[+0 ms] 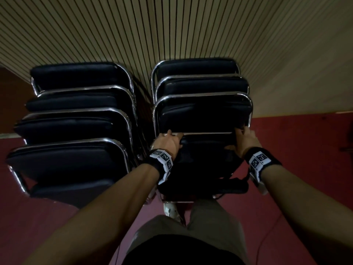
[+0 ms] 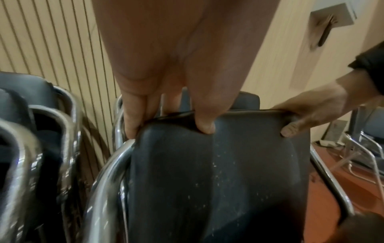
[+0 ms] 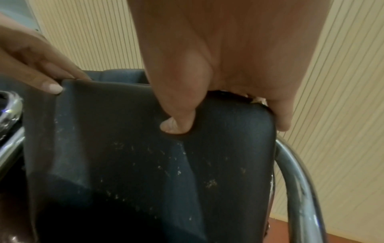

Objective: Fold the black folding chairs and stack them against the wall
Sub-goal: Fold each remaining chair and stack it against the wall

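A folded black chair (image 1: 204, 155) with a chrome frame stands in front of me at the near end of the right stack (image 1: 202, 87). My left hand (image 1: 169, 142) grips the top left edge of its padded panel (image 2: 207, 172), thumb (image 2: 204, 125) pressed into the cushion. My right hand (image 1: 246, 139) grips the top right edge, thumb (image 3: 176, 125) digging into the pad (image 3: 145, 164). A left stack (image 1: 76, 121) of several folded black chairs leans toward the slatted wall (image 1: 172, 25).
Red floor (image 1: 296, 150) spreads around both stacks. My legs (image 1: 191, 236) and one shoe (image 1: 171, 209) stand just behind the held chair. More chrome chair frames (image 2: 363, 148) sit off to the right in the left wrist view, and a door handle (image 2: 324, 36) shows on the wall.
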